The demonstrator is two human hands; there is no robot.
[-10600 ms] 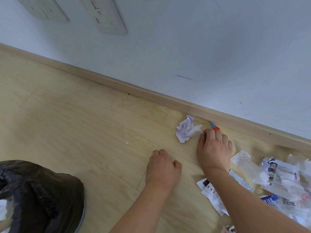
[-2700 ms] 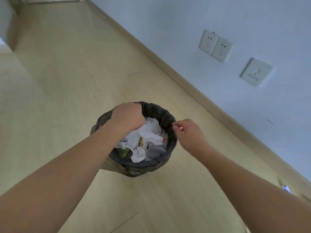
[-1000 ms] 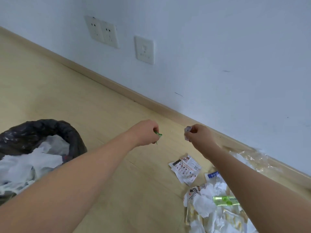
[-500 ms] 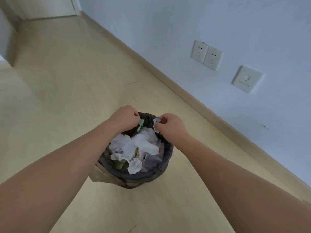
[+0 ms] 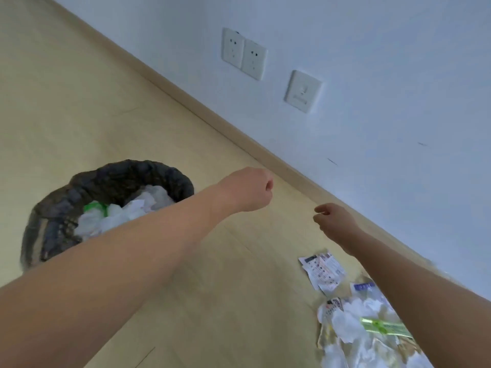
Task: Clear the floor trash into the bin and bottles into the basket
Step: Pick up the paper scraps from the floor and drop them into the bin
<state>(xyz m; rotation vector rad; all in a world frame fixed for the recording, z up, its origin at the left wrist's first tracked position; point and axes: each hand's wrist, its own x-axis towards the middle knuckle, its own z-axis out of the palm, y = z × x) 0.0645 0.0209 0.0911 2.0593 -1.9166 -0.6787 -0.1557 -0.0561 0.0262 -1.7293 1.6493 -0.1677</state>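
The bin (image 5: 53, 208), lined with a black bag, stands at the left, filled with white crumpled paper and a green scrap. My left hand (image 5: 249, 188) hovers to the right of the bin in a fist, with nothing visible in it. My right hand (image 5: 333, 221) hangs farther right, near the skirting board, its fingers loosely curled and empty. Below it on the floor lies a printed paper wrapper (image 5: 322, 270). A pile of crumpled paper and plastic wrappers (image 5: 366, 330), one with a green strip, lies at the lower right. No bottle or basket is in view.
A white wall with a double socket (image 5: 244, 57) and a switch plate (image 5: 303, 91) runs diagonally along the wooden floor (image 5: 93, 102), edged by a pale skirting board (image 5: 212, 120).
Both hands held small scraps over the bin half a second ago. Now they have swung right, away from the bin and towards the floor pile, and the scraps are gone from them.
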